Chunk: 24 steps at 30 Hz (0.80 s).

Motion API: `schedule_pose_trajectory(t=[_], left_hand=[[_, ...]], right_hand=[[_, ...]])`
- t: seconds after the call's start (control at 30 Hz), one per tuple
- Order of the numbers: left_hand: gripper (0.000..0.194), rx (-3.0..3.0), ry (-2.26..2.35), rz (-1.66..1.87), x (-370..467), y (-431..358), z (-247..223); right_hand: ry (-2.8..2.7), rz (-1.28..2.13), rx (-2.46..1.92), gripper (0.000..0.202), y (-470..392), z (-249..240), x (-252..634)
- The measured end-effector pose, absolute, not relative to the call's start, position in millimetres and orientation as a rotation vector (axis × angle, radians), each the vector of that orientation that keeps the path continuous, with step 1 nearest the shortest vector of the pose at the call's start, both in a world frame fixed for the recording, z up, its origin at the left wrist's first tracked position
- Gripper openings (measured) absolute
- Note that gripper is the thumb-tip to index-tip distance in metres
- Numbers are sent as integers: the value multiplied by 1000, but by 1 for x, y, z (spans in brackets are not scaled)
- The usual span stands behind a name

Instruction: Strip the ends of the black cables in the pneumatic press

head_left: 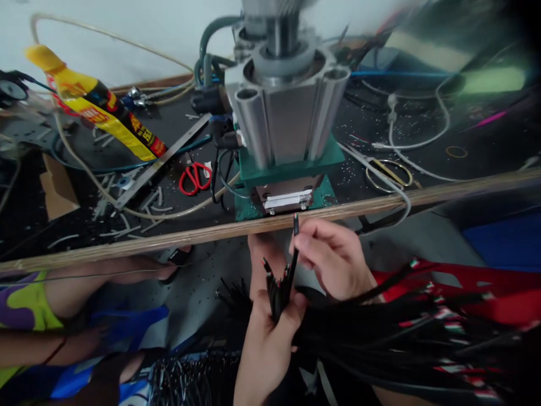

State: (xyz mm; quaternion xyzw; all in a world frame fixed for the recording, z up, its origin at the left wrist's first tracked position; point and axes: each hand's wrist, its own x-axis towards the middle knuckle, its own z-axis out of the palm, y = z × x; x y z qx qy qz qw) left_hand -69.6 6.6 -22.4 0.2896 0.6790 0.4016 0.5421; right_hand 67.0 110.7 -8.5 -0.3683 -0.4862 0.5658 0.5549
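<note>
My left hand [270,344] is closed round a bunch of black cables [276,296], whose stripped ends point upward with small red, green and white wire tips. Between the thumb and fingers of my right hand [333,256] is the end of one black cable [295,239], raised above the others. That cable's tip is just in front of the table edge, below a pneumatic press [289,113] on a green base. A large heap of more black cables [422,338] with coloured wire ends lies across my lap to the right.
On the black bench [186,124] lie a yellow bottle [105,110], red-handled scissors [195,177], a metal strip [163,160], gold-handled scissors [386,172] and a white cord [416,148]. The bench's wooden edge [169,242] runs before me. Another person's arm [63,349] is at lower left.
</note>
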Motion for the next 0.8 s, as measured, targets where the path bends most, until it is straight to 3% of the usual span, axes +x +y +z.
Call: schedule_pose_trajectory(t=[0.13, 0.4, 0.8], left_hand=[[46, 599, 1636, 873, -64, 3, -27], [33, 643, 1593, 930, -67, 14, -20], [38, 646, 1527, 936, -71, 8, -21]], right_hand=[[-996, 1412, -946, 35, 119, -16, 55], [-966, 1409, -996, 43, 130, -10, 47], [-1086, 1332, -1018, 50, 129, -2, 47]])
